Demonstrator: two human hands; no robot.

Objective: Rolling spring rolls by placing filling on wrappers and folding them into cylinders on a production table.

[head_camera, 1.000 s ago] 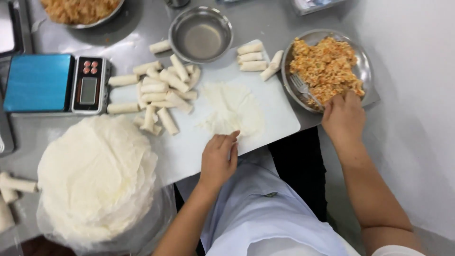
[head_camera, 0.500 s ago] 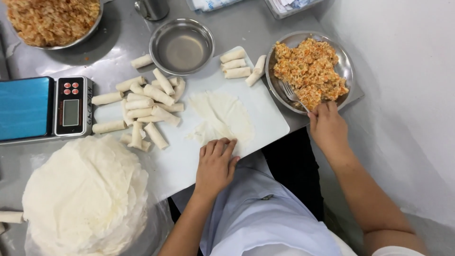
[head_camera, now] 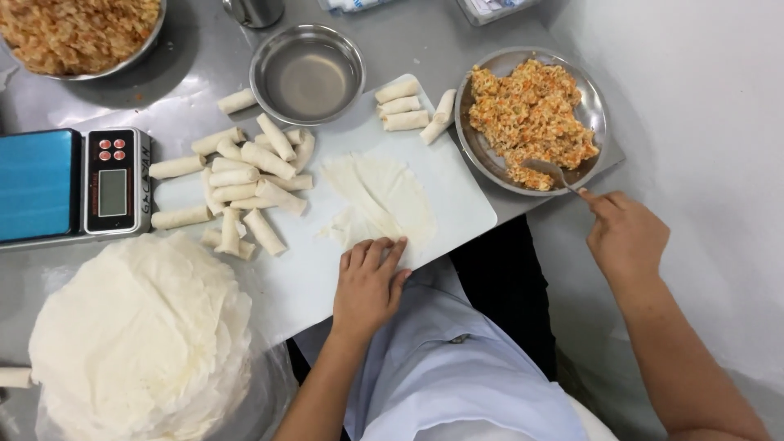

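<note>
Grey steel surface (head_camera: pixel 188 90). White cutting board (head_camera: pixel 457 212). Thin pale wrapper sheet (head_camera: pixel 380 200) mid-board, left hand (head_camera: pixel 369 282) flat, pinning near edge. Right hand (head_camera: pixel 625 237) grip closed on metal spoon (head_camera: pixel 549 169) in orange filling dish (head_camera: pixel 531 114). Risk: overloaded spoon may tear wrapper.

A thin, pale wrapper (head_camera: pixel 380 200) lies flat and unrolled on the white cutting board (head_camera: pixel 457 220), slightly creased, its near edge pinned under the fingers (head_camera: pixel 371 255) of the left hand (head_camera: pixel 367 290). A metal spoon (head_camera: pixel 551 171) is held by its handle in the right hand (head_camera: pixel 625 237), its bowl dipped into the near edge of the orange-flecked filling (head_camera: pixel 531 118). That filling is heaped in a shallow round metal dish (head_camera: pixel 482 159), which sits just beside the board's right corner.
</note>
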